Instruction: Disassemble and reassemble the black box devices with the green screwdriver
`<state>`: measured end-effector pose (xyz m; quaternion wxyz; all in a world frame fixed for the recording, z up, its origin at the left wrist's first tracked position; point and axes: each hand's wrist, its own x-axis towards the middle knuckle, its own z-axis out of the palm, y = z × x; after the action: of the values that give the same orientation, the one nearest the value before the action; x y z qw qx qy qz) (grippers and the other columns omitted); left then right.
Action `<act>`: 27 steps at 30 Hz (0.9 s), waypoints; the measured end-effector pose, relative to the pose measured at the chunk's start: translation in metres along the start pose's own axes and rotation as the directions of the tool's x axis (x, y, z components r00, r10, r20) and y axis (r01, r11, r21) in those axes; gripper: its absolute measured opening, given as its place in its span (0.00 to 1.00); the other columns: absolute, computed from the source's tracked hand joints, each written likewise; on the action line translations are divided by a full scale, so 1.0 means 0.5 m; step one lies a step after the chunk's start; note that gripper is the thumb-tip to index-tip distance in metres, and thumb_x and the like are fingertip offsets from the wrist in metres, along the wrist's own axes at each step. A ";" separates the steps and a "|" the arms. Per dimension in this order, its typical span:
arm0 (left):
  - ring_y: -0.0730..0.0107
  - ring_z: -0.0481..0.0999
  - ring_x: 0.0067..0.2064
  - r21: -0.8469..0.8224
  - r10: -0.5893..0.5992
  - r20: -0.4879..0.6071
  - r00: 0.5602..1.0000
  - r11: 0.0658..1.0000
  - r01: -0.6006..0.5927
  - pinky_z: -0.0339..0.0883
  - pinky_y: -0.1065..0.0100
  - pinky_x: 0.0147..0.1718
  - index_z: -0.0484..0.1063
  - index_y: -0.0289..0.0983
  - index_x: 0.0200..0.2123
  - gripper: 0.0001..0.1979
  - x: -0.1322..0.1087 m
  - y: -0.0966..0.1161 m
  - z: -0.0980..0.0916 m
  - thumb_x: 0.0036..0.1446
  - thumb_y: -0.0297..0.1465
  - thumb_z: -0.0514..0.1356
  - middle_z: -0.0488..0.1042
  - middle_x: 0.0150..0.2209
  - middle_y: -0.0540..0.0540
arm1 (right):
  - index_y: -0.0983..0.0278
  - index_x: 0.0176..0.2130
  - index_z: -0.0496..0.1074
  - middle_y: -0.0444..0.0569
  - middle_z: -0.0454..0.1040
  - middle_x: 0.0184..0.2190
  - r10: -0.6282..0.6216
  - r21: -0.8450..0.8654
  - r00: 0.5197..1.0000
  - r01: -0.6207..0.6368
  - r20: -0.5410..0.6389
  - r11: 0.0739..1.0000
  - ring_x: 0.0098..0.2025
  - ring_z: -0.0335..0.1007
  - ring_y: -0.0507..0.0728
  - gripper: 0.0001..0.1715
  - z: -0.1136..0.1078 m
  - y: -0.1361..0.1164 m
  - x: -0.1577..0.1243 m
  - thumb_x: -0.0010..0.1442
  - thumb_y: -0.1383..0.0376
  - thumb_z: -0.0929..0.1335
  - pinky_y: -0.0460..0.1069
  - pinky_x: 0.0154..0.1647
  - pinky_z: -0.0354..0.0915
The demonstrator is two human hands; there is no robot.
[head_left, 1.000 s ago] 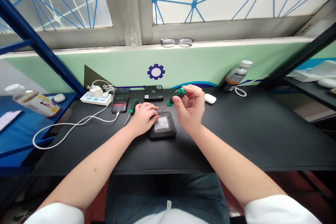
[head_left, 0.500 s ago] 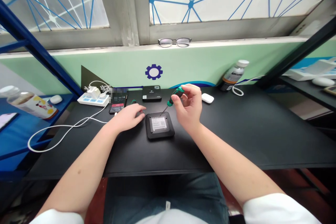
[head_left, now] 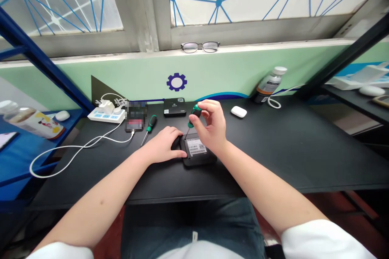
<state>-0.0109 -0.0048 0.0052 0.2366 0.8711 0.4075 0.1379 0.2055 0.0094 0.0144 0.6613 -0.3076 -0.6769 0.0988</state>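
Note:
A small black set-top box (head_left: 199, 160) lies label side up on the desk, with a white printed label (head_left: 196, 147) on it. My left hand (head_left: 165, 145) grips its left side, thumb and fingertips at the edge. In my right hand (head_left: 212, 123) is a green-and-black screwdriver (head_left: 194, 114), held steeply with its shaft pointing down. Its tip is at the box's upper left corner; whether it sits in a screw I cannot tell. A second green-and-black screwdriver (head_left: 151, 123) lies left of the box.
Behind stands another black box (head_left: 175, 107). A phone (head_left: 135, 117) on a white cable and a power strip (head_left: 106, 115) are at the left. A white earbud case (head_left: 238, 111) and a bottle (head_left: 270, 85) stand right. Glasses (head_left: 200, 47) rest on the sill.
The box has shifted right and turned slightly. My left hand has moved right onto its edge. The screwdriver in my right hand has moved left and stands more upright.

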 end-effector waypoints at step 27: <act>0.28 0.22 0.79 0.303 -0.193 0.236 0.952 0.946 0.117 0.32 0.34 0.76 0.38 0.37 0.81 0.68 -0.002 -0.042 -0.006 0.54 0.67 0.65 0.28 0.80 0.30 | 0.55 0.65 0.70 0.58 0.76 0.56 -0.181 0.092 0.950 0.163 0.253 0.982 0.52 0.81 0.61 0.23 -0.011 -0.019 0.006 0.75 0.67 0.63 0.62 0.53 0.82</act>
<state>-0.0264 0.0073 -0.0032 0.1707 0.8715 0.4561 -0.0580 0.2083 0.0019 0.0227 0.5830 -0.2085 -0.7783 0.1038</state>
